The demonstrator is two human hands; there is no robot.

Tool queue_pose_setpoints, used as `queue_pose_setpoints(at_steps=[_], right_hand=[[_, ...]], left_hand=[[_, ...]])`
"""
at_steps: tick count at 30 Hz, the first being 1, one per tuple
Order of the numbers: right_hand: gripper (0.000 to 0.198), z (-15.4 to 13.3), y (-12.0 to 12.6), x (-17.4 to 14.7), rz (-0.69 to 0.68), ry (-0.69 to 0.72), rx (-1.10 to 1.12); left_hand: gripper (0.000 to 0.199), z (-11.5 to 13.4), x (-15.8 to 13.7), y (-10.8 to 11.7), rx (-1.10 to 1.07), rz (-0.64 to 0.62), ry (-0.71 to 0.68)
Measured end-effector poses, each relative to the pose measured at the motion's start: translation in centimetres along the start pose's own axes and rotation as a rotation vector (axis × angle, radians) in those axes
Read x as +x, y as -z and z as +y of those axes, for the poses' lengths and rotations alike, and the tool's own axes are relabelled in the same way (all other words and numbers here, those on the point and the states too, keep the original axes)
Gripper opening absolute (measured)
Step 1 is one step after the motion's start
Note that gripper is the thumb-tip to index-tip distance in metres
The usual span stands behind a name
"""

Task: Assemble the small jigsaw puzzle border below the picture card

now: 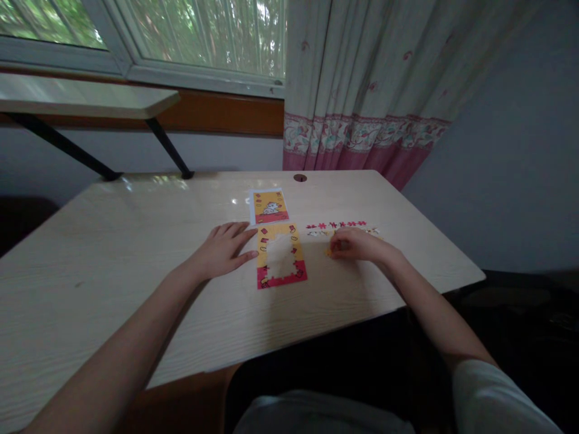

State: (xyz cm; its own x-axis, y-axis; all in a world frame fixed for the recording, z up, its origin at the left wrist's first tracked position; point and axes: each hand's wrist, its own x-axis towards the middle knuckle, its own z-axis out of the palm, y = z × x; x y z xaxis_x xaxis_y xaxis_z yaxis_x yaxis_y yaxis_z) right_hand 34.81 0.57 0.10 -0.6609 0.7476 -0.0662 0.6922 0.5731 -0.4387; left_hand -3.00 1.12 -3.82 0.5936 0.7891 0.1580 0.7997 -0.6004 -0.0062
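A partly assembled jigsaw puzzle (300, 274) lies on the desk, its yellow and red border joined around a bare middle. My left hand (224, 250) rests flat with fingers spread, the fingertips at the puzzle's left edge. Just beyond the puzzle is a reference picture (271, 207) of a white cartoon animal on yellow and red. To the right, my right hand (355, 244) is closed in a pinch, with a small yellow puzzle piece (329, 253) at its fingertips. Rows of loose red puzzle pieces (337, 225) and white puzzle pieces (314, 233) lie beside and partly behind that hand.
The pale wooden desk (136, 241) has a round cable hole (300, 178) near its back edge. A raised shelf (90, 96) on black supports stands at the back left. Behind the desk are a window (208, 36) and a floral curtain (362, 78).
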Motion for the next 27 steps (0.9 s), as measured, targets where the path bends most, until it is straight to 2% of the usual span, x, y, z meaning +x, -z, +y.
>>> queue_pose_setpoints(at_steps=[10, 23, 27], right_hand=[[0.014, -0.26, -0.32, 0.17, 0.066, 0.032, -0.066], [0.013, 0.01, -0.24, 0.26, 0.033, 0.035, -0.058], [0.012, 0.33, -0.58, 0.38, 0.069, 0.053, -0.02]], left_hand=[[0.072, 0.74, 0.22, 0.43, -0.012, -0.02, -0.002], [0.071, 0.6, 0.17, 0.08, -0.021, -0.01, -0.006], [0.072, 0.56, 0.18, -0.02, -0.02, -0.012, -0.01]])
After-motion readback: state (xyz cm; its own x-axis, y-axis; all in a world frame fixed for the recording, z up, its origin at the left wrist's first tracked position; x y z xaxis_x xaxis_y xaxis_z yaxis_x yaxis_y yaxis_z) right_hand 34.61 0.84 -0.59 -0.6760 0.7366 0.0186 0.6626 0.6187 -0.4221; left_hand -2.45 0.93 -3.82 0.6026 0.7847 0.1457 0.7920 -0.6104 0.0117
